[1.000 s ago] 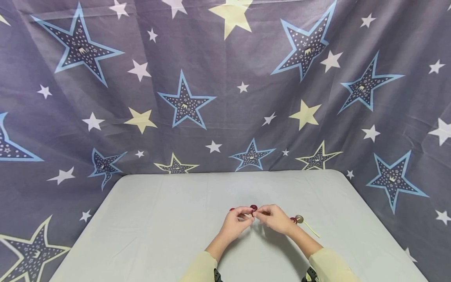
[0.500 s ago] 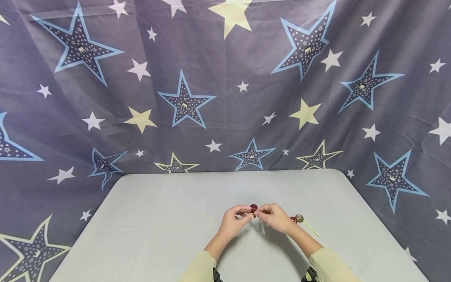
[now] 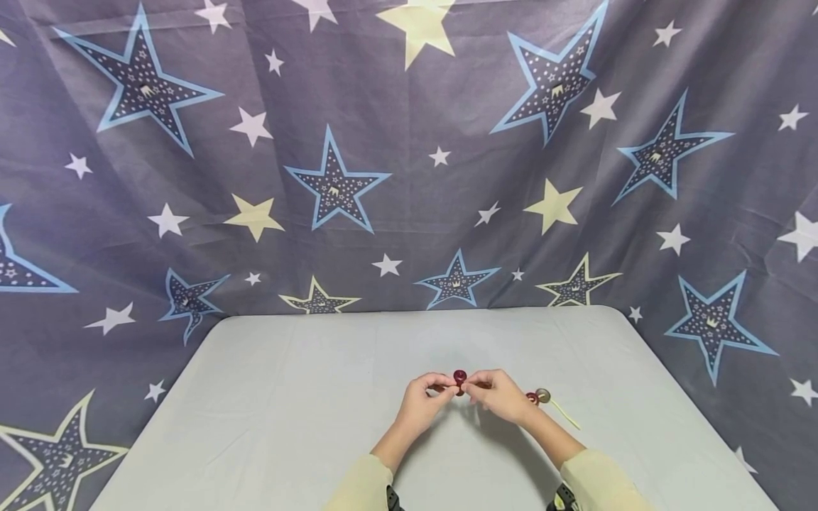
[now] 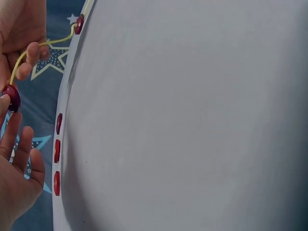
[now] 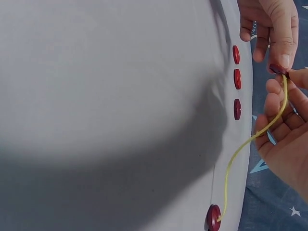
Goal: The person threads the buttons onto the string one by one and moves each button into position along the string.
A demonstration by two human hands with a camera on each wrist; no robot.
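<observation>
A dark red round button (image 5: 276,68) is held up between the two hands. My left hand (image 3: 418,406) pinches it between thumb and fingers. From the other side, my right hand (image 3: 501,397) has its thumb and index finger at the button, pinching the yellow cord (image 5: 262,129) right against it. The cord runs below the right hand's palm to another dark red button (image 5: 213,217) on the table, which it passes through. In the head view, a dark red button (image 3: 460,375) lies just beyond the fingertips. The held button's holes are hidden by the fingers.
Two red buttons (image 4: 57,151) and a dark red one (image 4: 59,124) lie in a row on the white table (image 3: 307,397). Right of the right hand, a brownish-grey disc (image 3: 543,395) sits beside the threaded button, with the cord's tail trailing off. A star-patterned curtain (image 3: 409,213) hangs behind.
The held button shows more between the fingertips than a second ago. The left hand has shifted slightly, covering a red button at its left. Yellow cord glimpsed at the fingertips is hidden now.
</observation>
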